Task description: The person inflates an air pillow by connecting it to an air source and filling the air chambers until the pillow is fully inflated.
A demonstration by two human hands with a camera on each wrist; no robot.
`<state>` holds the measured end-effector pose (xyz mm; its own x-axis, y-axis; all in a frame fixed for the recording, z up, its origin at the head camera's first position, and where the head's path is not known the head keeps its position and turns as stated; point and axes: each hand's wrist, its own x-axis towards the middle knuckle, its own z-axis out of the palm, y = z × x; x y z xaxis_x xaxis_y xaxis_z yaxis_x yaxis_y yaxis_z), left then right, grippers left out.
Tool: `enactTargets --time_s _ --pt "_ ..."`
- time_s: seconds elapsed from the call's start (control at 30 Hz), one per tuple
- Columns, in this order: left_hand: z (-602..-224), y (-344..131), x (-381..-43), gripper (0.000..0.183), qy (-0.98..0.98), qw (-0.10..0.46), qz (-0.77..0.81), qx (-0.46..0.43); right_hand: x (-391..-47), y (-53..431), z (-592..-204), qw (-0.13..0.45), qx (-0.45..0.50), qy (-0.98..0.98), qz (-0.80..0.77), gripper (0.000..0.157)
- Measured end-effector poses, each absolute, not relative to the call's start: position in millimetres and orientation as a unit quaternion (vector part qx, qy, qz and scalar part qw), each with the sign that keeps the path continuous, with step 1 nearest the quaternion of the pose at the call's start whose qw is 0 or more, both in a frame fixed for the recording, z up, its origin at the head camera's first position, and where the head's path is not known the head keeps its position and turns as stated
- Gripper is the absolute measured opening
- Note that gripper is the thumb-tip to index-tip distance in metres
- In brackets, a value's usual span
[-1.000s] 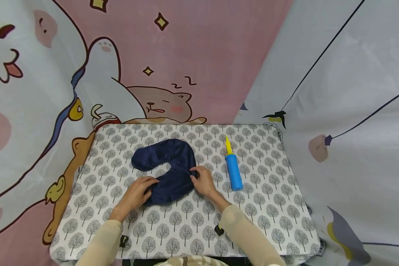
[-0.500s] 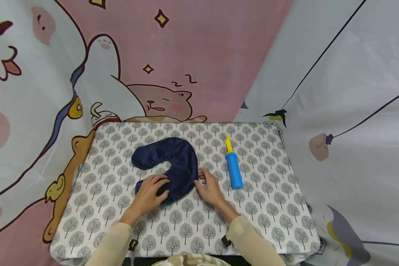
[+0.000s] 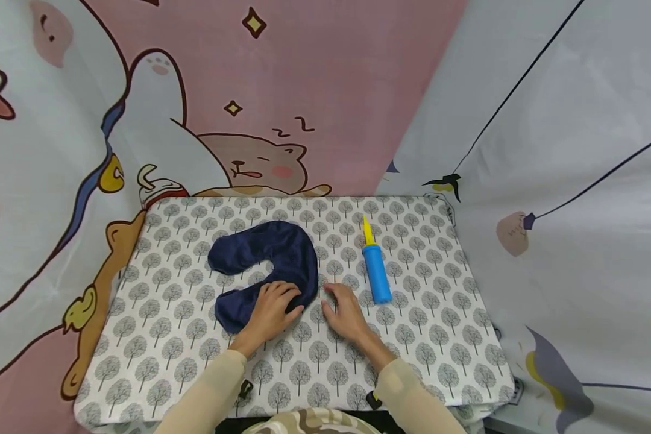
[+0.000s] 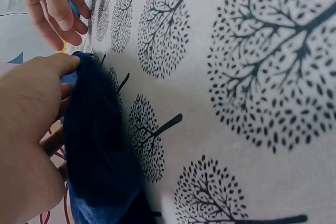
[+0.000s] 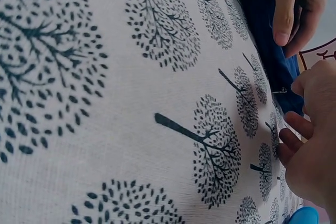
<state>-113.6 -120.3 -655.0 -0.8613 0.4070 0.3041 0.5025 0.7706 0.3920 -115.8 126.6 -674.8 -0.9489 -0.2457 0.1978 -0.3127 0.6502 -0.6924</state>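
The navy U-shaped pillow (image 3: 298,253) lay on the tree-print surface (image 3: 152,337), its gap facing left. On the pillow's near arm rested the left hand (image 3: 271,311), fingers relaxed and spread over the fabric, while the right hand (image 3: 346,311) was just right of the pillow, apart from it, fingers loosely bent and holding nothing. Farther right of the pillow lay a blue cylinder (image 3: 377,275) with a yellow tip (image 3: 367,231).
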Motion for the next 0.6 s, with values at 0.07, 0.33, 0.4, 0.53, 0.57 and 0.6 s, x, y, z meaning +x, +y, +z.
enactTargets --time_s 0.07,0.33,0.4,0.53,0.57,0.6 --pt "-656 -120 -115 0.031 -0.937 0.095 -0.236 -0.239 -116 126 -676 0.044 0.164 -0.906 0.387 0.043" --pt "-662 -112 -112 0.027 -0.939 0.08 -0.241 -0.234 -113 125 -678 0.041 0.175 -0.902 0.392 0.037" --pt "-663 -111 -113 0.021 -0.936 0.096 -0.245 -0.232 -114 124 -678 0.041 0.176 -0.902 0.391 0.036" --pt "-666 -111 -116 0.009 -0.931 0.13 -0.25 -0.233 -116 123 -679 0.04 0.177 -0.904 0.388 0.033" --pt "-667 -111 -116 0.007 -0.93 0.136 -0.251 -0.233 -117 123 -680 0.043 0.178 -0.905 0.384 0.033" --pt "-667 -111 -117 0.006 -0.929 0.137 -0.253 -0.232 -117 122 -680 0.047 0.179 -0.906 0.38 0.033"
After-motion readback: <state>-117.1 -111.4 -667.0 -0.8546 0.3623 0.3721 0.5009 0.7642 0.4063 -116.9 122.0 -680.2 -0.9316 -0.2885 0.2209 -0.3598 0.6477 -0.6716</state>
